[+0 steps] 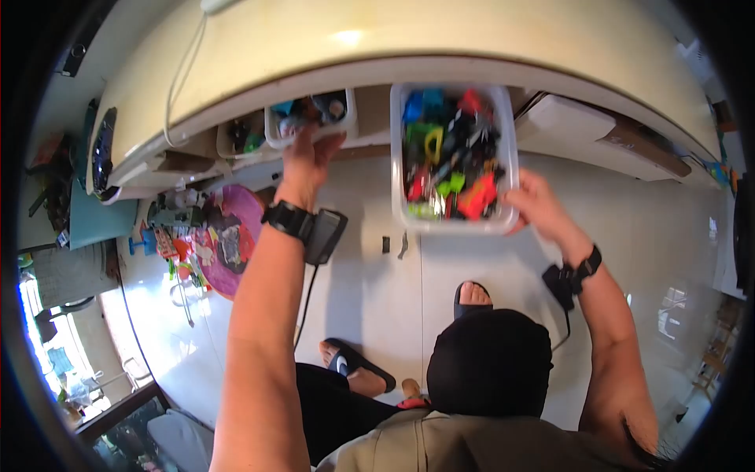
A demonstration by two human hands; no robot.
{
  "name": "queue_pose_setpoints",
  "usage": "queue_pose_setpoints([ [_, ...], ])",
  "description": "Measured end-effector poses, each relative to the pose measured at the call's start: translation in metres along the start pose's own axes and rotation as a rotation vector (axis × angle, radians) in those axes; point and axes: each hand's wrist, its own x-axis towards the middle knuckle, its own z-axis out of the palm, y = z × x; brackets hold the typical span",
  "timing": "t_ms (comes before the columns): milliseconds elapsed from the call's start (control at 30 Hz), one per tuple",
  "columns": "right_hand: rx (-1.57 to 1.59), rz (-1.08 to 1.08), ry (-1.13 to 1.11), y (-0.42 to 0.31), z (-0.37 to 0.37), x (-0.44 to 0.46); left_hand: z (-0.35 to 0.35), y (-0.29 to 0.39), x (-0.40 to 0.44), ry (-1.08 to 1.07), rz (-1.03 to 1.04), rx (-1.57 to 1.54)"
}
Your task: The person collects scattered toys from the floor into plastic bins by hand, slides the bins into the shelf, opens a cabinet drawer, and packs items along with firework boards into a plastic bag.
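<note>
My right hand [537, 206] grips the lower right corner of a clear plastic bin [399, 157], its thumb and fingers closed on the wall. Inside lie small plastic toy pieces [452, 161] in red, green, blue, yellow and black. My left hand [311, 161] is at the front rim of a smaller plastic bin [351, 126], thumb and fingers apart. That bin holds blue and dark pieces, partly hidden by the fingers and blurred. Whether the left fingertips touch the rim or the contents, I cannot tell.
A cream worktop [393, 39] overhangs the shelf with the bins. Another bin [228, 141] with dark and green items stands left. On the tiled floor are a purple round tray [245, 206] with clutter and two small dark pieces. A white panel [566, 126] is at right.
</note>
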Motion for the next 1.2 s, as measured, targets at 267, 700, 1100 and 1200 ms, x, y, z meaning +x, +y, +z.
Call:
queue_pose_setpoints([
  [267, -0.111, 0.003, 0.04, -0.031, -0.011, 0.124, -0.004, -0.008, -0.029, -0.04, 0.017, -0.056],
  [700, -0.175, 0.024, 0.006, 0.047, 0.028, 0.048, -0.079, -0.223, -0.121, -0.022, 0.007, 1.586],
  [1100, -0.288, 0.035, 0.398, 0.037, -0.013, -0.201, -0.132, -0.13, -0.085, 0.042, 0.138, 0.898],
  [1200, -0.346, -0.135, 0.493, 0.01, 0.001, -0.252, -0.1, -0.03, -0.072, 0.291, 0.405, 0.738],
])
